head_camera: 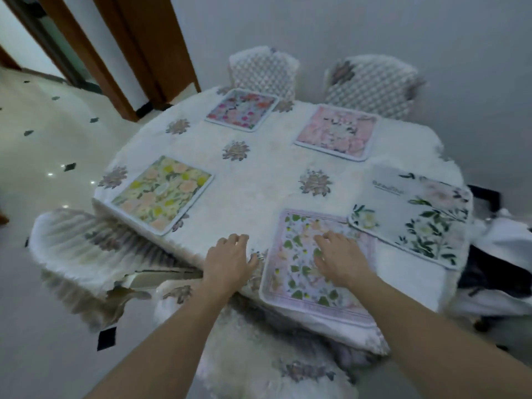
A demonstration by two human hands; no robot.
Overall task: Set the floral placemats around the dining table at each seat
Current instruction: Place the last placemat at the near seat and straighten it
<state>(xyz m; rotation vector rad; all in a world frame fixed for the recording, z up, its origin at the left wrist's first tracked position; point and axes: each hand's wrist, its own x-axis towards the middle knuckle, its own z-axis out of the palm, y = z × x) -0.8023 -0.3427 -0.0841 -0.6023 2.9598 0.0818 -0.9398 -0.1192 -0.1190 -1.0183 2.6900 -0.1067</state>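
A: Where is the lilac placemat [302,283] lying?
B: Under the right hand [341,259], fingers lying flat and open, at the near edge of the bench [259,180]. The left hand [230,262] is resting open just left, on uncovered bench.

One wide-angle camera sits on the person's head at the near edge of the dining table [259,182] and looks forward and down across most of its top. The left hand [229,263] and right hand [341,257] lie close below the lens; the far chairs [263,70], wall [403,30] and doorway [86,53] at upper left stand well back
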